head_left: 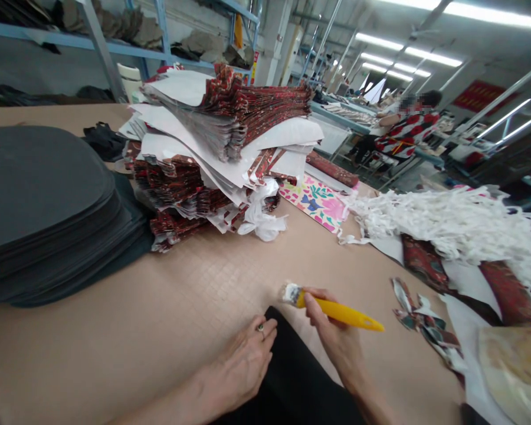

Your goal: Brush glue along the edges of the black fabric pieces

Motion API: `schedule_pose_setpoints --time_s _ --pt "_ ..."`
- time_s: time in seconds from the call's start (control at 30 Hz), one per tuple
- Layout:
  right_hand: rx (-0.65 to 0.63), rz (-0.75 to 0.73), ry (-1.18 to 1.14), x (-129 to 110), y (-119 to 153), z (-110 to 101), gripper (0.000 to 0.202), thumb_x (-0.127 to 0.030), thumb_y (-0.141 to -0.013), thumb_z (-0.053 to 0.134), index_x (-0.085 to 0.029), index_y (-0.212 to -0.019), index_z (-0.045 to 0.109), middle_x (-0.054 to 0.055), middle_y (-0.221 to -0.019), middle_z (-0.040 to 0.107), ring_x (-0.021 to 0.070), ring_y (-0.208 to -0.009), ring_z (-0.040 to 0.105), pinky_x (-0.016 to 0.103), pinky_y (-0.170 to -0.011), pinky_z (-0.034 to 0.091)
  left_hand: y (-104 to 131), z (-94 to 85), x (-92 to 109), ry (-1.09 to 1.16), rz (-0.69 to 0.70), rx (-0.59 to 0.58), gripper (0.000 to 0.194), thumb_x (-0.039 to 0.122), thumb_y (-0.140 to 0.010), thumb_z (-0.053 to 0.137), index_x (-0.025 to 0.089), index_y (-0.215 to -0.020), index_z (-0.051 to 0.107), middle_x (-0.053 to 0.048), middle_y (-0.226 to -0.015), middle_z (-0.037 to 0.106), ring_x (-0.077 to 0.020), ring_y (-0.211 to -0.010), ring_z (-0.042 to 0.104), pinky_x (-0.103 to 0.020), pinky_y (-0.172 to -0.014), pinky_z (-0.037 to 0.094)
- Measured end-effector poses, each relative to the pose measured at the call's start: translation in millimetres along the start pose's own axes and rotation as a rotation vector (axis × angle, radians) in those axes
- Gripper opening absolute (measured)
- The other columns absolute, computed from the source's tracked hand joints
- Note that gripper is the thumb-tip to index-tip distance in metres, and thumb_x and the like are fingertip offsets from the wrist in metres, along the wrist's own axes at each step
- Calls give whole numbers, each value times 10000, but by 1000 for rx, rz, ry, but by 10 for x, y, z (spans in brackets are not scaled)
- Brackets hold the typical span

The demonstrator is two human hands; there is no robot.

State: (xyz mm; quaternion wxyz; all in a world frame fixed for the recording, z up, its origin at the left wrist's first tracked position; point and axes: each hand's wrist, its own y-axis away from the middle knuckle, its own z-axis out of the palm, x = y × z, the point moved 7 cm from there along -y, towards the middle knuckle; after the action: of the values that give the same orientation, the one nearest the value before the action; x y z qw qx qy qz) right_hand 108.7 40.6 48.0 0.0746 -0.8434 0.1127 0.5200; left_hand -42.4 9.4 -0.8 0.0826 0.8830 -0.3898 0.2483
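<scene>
the brush (349,314) has a smooth yellow handle, broad near the head and tapering to a narrow end with a small hole, and its stubby bristles (291,292) are caked white with grey smears. the right hand (338,339) closes snugly round it near the head, holding it over the tan table (181,295), just beside the tip of the black piece (296,378). that piece looks flat, matt and plain, coming to a blunt point. the left hand (243,366), wearing a ring (260,328), rests bent fingers close together at its edge; whether they pinch or only press, i can't tell.
</scene>
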Motion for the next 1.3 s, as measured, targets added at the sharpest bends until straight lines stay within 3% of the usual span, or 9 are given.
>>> schedule_pose_setpoints --time_s 0.07,0.3,0.53,0.73,0.8,0.93,1.0,1.07,1.3 --pt "45 -4 33 42 59 -116 328 -510 -795 566 -193 -801 651 41 -750 665 178 -682 613 273 -614 489 -11 29 10 -30 20 8 436 94 -865 371 63 -1292 453 -150 -1337 468 -284 -1244 422 -422 -1051 398" --pt "-180 -43 -12 306 270 -37 306 -480 -801 575 -192 -840 672 51 -784 698 182 -701 643 280 -646 520 -44 103 -53 34 21 78 504 37 -758 384 72 -1254 466 -160 -1255 528 -266 -1182 480 -420 -1001 451" --pt "-143 2 128 476 685 -722 308 -465 -812 546 -218 -650 633 -17 -529 587 133 -474 562 219 -441 450 89 288 -184 -60 108 215 533 59 -826 369 97 -1357 336 -167 -1344 445 -291 -1263 394 -470 -1007 438" --pt "-206 -80 16 250 568 -410 210 -389 -831 554 -219 -898 660 34 -844 707 181 -790 658 276 -714 516 -14 193 -166 -37 150 192 487 14 -798 366 116 -1266 453 -149 -1276 493 -248 -1202 449 -435 -997 458" --pt "-259 -85 -6 305 586 -387 210 -371 -832 553 -204 -902 659 38 -841 710 178 -774 657 281 -709 514 -45 137 -142 -33 181 207 476 12 -795 361 120 -1246 468 -146 -1247 509 -234 -1170 469 -414 -979 473" --pt "-155 16 109 623 843 -915 230 -404 -827 549 -208 -763 652 12 -684 673 162 -633 631 255 -603 505 -77 116 -145 2 212 223 470 24 -796 367 127 -1244 468 -136 -1233 511 -225 -1150 472 -409 -982 463" --pt "7 56 161 695 963 -1297 245 -438 -817 555 -221 -781 662 27 -741 694 184 -698 651 260 -639 518 -100 120 -166 32 216 231 461 17 -780 362 132 -1206 495 -123 -1191 533 -211 -1114 491 -390 -970 469" --pt "81 67 191 673 1014 -1485 249 -445 -806 564 -229 -842 683 43 -832 718 206 -784 668 271 -701 530 -127 112 -173 31 236 242 438 22 -776 357 139 -1166 519 -112 -1160 549 -204 -1081 511 -374 -951 481" --pt "-168 32 5 651 918 -1056 213 -379 -794 564 -217 -838 695 34 -807 726 181 -746 673 272 -707 536 -187 19 -113 -73 293 262 355 56 -822 344 157 -1115 517 -101 -1126 578 -196 -1037 561 -319 -893 513"
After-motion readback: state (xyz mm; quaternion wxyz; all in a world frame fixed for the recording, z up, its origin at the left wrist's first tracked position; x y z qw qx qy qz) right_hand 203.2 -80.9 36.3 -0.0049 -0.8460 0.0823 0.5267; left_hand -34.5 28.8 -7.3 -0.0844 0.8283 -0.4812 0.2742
